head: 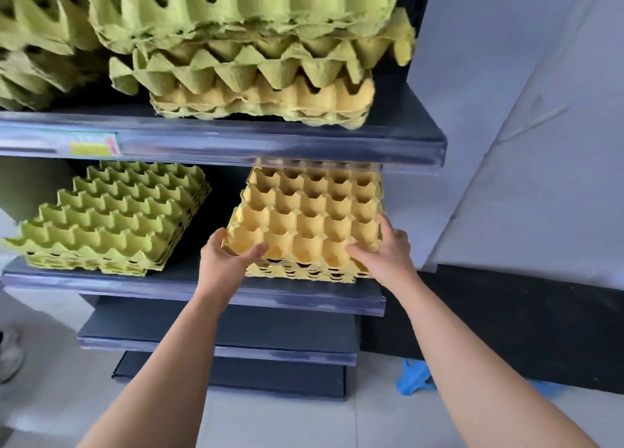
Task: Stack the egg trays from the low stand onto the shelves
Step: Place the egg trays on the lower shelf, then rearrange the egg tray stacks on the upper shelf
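Observation:
A stack of yellow egg trays lies on the right half of the middle shelf. My left hand grips the near left corner of the stack, thumb laid over the top tray. At the near right corner my right hand holds the top tray, fingers spread on its edge. To the left on the same shelf sits a green egg tray stack. Tall piles of green and yellow trays fill the upper shelf.
Two lower dark shelves jut out below my arms. A grey wall stands to the right, with a black strip along its base. A blue object lies on the tiled floor. A shoe shows at the left edge.

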The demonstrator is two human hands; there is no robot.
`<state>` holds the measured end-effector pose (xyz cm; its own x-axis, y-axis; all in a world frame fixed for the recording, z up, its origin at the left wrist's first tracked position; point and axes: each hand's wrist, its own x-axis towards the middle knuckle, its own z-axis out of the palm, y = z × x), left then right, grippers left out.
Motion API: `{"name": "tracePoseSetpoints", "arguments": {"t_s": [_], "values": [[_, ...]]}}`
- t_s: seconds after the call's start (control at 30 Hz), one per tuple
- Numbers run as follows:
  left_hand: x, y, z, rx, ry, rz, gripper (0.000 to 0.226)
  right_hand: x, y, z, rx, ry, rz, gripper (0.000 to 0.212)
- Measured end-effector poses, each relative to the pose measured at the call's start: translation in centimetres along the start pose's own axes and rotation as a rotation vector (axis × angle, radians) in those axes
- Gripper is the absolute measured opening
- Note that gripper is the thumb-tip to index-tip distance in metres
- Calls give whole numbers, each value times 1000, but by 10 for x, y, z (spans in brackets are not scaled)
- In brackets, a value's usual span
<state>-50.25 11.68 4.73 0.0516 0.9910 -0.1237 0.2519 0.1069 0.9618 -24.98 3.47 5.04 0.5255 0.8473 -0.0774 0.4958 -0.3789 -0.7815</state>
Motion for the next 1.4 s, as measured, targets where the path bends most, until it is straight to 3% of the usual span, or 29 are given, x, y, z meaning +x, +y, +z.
{"name": "tracePoseSetpoints", "arguments": {"t_s": [0.07,0.2,0.37,0.47,0.6,0.8,1.0,1.4], "values": [[20,-6,-14,11,-37,-32,81,6,-12,16,-27,-4,14,91],[51,-20,-26,83,-115,-72,63,17,-26,39,-94,7,65,91],[71,-35,-30,217,-173,-120,84,24,-22,58,-180,-6,135,93],[72,-41,-31,274,-209,-116,82,21,-17,64,-181,-12,158,96],[68,-39,-29,362,-197,-45,77,14,-18,67,-279,72,65,83],[41,-22,-39,654,-97,229,63,-14,-48,69,-426,151,-188,51],[-2,5,-74,840,-68,491,51,-66,-95,69,-509,134,-384,43],[-29,102,-209,703,252,840,42,-124,-254,74,-383,257,-716,41]]}}
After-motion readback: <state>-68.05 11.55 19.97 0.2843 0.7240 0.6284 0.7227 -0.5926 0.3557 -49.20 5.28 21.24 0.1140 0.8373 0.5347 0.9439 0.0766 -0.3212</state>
